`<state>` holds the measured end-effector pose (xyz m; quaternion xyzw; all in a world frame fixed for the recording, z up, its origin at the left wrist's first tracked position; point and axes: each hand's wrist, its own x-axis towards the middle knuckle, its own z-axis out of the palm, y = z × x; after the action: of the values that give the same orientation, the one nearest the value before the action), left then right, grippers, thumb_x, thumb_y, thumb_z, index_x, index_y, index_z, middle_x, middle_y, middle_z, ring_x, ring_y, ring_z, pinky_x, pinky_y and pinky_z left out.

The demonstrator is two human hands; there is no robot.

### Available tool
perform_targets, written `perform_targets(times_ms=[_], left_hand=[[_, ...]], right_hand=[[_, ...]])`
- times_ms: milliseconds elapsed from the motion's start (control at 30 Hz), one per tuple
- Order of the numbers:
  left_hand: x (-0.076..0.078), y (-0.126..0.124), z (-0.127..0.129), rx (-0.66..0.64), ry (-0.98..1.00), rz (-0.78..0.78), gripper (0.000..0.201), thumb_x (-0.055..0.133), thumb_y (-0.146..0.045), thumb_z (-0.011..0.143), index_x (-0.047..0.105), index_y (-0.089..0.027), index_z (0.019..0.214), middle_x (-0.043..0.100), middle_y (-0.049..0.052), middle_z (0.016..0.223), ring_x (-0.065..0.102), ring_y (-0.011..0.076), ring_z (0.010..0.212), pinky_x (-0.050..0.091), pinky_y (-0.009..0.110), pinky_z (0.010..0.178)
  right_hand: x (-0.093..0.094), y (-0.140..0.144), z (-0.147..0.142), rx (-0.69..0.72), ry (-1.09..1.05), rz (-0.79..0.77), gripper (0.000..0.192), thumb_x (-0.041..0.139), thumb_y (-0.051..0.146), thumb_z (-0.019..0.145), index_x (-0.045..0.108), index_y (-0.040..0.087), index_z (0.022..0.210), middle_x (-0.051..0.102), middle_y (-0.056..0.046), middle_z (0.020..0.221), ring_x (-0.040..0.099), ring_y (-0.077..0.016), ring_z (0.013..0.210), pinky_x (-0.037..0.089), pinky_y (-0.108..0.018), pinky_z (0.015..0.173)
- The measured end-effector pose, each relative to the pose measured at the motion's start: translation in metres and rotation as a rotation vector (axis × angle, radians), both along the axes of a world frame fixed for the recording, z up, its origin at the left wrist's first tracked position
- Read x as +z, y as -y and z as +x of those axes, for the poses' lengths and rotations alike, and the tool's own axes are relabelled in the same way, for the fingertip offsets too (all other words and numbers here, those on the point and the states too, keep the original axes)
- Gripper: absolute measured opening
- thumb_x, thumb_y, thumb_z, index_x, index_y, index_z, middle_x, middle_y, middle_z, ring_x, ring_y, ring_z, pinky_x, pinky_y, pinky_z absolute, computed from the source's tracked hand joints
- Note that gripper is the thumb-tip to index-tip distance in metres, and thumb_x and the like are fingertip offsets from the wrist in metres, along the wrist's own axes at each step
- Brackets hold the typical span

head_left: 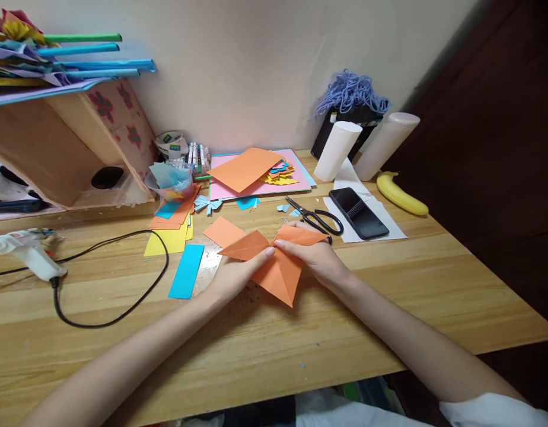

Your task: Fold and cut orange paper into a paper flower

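A folded orange paper (278, 270) with pointed flaps lies on the wooden table (389, 308) in front of me. My left hand (236, 274) grips its left flap, thumb pressed near the centre crease. My right hand (316, 255) holds the right flap, fingers meeting the left hand's at the middle. Another orange sheet (220, 230) lies just behind the folded one. Black scissors (318, 218) rest right behind my right hand.
A blue paper strip (186, 271), yellow and orange sheets (171, 237) and a glue gun (27, 252) with a black cord (123, 308) lie left. Pink and orange paper stack (256, 172), phone (358, 212), banana (401, 194), two white rolls (336, 151) and a cardboard box (78, 142) stand behind.
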<state>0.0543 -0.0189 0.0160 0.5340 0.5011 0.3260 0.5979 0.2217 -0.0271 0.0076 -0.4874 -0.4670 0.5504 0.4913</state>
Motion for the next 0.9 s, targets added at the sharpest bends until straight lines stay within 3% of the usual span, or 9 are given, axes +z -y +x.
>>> perform_targets(times_ms=[133,333,500,633,733,833,900], left_hand=[[0.001,-0.003,0.0,0.116,0.021,-0.11,0.035,0.07,-0.043,0.067,0.064,-0.017,0.089,0.067,0.01,0.103,0.062,0.0264,0.096,0.052,0.036,0.079],[0.003,-0.006,-0.003,0.128,0.032,-0.129,0.035,0.07,-0.044,0.067,0.065,-0.016,0.087,0.068,0.011,0.101,0.065,0.0251,0.091,0.054,0.034,0.075],[0.003,-0.008,-0.005,0.119,-0.026,-0.091,0.034,0.07,-0.045,0.066,0.066,-0.018,0.086,0.069,0.009,0.099,0.063,0.0244,0.092,0.052,0.033,0.076],[-0.002,-0.015,-0.005,0.068,0.07,0.023,0.034,0.07,-0.038,0.068,0.063,-0.018,0.095,0.064,0.008,0.109,0.057,0.0222,0.106,0.045,0.033,0.091],[-0.005,-0.02,-0.005,0.118,0.246,-0.085,0.038,0.062,-0.045,0.074,0.06,-0.015,0.098,0.063,0.011,0.108,0.057,0.0204,0.103,0.044,0.032,0.091],[0.0,-0.017,-0.005,-0.116,0.393,-0.266,0.046,0.049,-0.053,0.081,0.063,-0.011,0.092,0.065,0.014,0.1,0.061,0.0202,0.093,0.047,0.032,0.086],[0.004,-0.012,-0.004,-0.229,0.45,-0.243,0.042,0.05,-0.049,0.083,0.064,-0.01,0.093,0.065,0.013,0.102,0.06,0.0195,0.094,0.046,0.031,0.085]], right_hand=[[-0.002,0.0,-0.001,0.004,0.011,-0.034,0.03,0.071,0.039,0.066,0.053,0.019,0.077,0.056,0.0,0.077,0.056,-0.0134,0.07,0.043,-0.024,0.061],[-0.005,-0.003,0.002,0.044,-0.004,-0.085,0.035,0.074,0.039,0.062,0.056,0.019,0.085,0.062,-0.002,0.085,0.06,-0.0165,0.078,0.047,-0.029,0.07],[-0.002,-0.005,0.002,-0.005,0.103,-0.009,0.036,0.075,0.037,0.06,0.058,0.02,0.085,0.063,-0.002,0.086,0.061,-0.0177,0.079,0.048,-0.031,0.071],[0.003,-0.002,0.009,-0.141,0.338,0.276,0.021,0.068,0.035,0.07,0.058,0.021,0.082,0.063,-0.002,0.083,0.06,-0.0174,0.076,0.047,-0.03,0.07],[0.004,0.002,0.017,-0.244,0.57,0.616,0.011,0.063,0.033,0.076,0.061,0.023,0.081,0.064,-0.004,0.082,0.06,-0.0194,0.08,0.047,-0.033,0.074],[0.001,0.005,0.023,-0.224,0.741,0.903,0.008,0.057,0.027,0.081,0.063,0.025,0.085,0.067,-0.004,0.084,0.061,-0.0197,0.082,0.046,-0.035,0.077],[-0.003,0.005,0.022,-0.173,0.817,1.032,0.012,0.055,0.021,0.082,0.062,0.026,0.091,0.068,-0.003,0.086,0.062,-0.0187,0.082,0.048,-0.034,0.076]])
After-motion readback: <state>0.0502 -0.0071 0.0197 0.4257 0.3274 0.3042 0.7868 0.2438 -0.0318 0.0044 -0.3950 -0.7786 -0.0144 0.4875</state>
